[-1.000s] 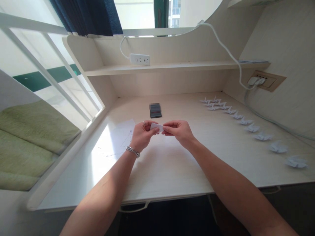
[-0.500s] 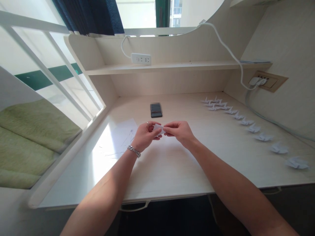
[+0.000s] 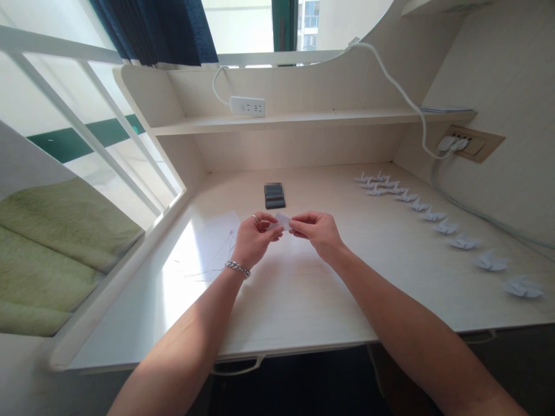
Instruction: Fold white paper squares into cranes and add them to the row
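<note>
Between my two hands is a small folded piece of white paper, held above the middle of the desk. My left hand, with a ring and a chain bracelet at the wrist, pinches its left side. The paper's right side is pinched by the thumb and fingertips of my right hand. Fingers cover part of the paper, so its exact fold is hard to make out. Several white paper cranes stand in a line along the right of the desk.
Just beyond my hands lies a dark, partly blurred flat object. White paper sheets and thin wire-like strands rest at the left in sunlight. A power strip sits on the shelf. Its white cable hangs down to a wall socket.
The folded paper has turned slightly between my fingers and shows a larger face. Both hands keep their pinch in nearly the same spot.
</note>
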The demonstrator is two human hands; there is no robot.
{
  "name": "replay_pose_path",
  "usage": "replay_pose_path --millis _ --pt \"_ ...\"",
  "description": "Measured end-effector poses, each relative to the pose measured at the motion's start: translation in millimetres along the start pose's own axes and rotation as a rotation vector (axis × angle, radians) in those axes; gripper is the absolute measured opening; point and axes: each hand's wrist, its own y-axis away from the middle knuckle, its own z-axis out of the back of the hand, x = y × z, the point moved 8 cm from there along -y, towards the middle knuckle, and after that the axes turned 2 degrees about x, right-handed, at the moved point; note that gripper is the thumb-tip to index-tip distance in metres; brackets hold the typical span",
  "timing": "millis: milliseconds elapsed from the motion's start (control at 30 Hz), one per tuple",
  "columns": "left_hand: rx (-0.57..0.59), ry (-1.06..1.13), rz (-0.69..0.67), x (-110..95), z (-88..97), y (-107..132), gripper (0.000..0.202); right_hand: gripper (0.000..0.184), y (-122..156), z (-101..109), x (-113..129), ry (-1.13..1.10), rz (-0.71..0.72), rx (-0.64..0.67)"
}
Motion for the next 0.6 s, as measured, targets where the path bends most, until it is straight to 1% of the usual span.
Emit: replay_pose_path --millis 167,433,500,600 --pt "-0.005 -0.084 -0.023 -1.6 1.6 -0.4 0.031 0.030 -0.7 1.0 0.5 -0.023 -0.004 -0.011" --pt "-0.044 -0.321 -0.034 -1.9 7.2 0.5 0.032 0.030 0.4 -3.3 -1.6 -0.010 0.018 0.024" --pt "-0.026 -0.337 -0.037 -1.3 6.4 0.0 0.030 0.029 1.2 -4.4 -1.7 -0.007 0.000 0.033" --pt "0.006 -0.332 -0.028 -2.5 5.1 -0.2 0.028 0.026 2.9 -6.7 -4.4 -0.009 -0.073 0.065"
